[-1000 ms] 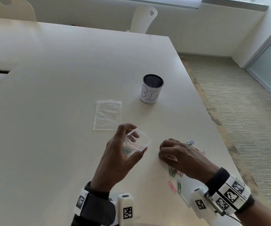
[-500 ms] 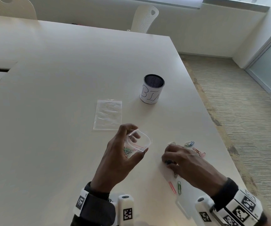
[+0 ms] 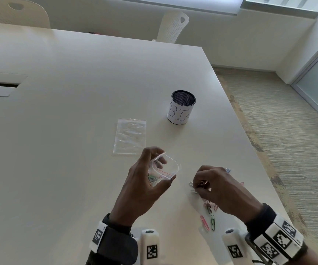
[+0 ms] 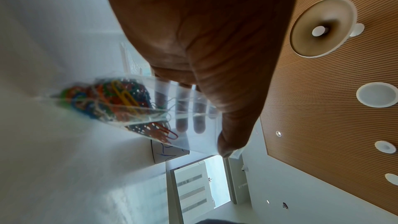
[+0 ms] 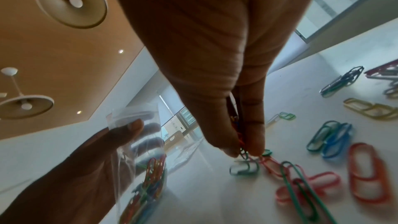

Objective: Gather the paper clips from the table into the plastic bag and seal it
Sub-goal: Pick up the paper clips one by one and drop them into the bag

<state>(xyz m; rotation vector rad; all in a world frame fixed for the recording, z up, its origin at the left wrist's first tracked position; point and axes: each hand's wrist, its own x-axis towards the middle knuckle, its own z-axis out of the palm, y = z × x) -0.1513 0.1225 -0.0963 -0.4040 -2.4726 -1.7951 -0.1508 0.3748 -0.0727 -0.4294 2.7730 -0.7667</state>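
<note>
Left hand (image 3: 144, 185) grips open plastic bag (image 3: 165, 172), clips inside; right hand (image 3: 218, 185) beside it pinches paper clips (image 5: 241, 149), more loose under wrist

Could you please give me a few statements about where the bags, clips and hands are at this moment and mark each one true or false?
1. The left hand holds a plastic bag with its mouth open. True.
2. That bag has no paper clips in it. False: coloured clips already sit in its bottom.
3. The right hand pinches clips just above the table. True.
4. Every clip is off the table. False: loose clips still lie near the right hand.
5. The second bag lies inside the cup. False: it lies flat on the table beside it.
</note>
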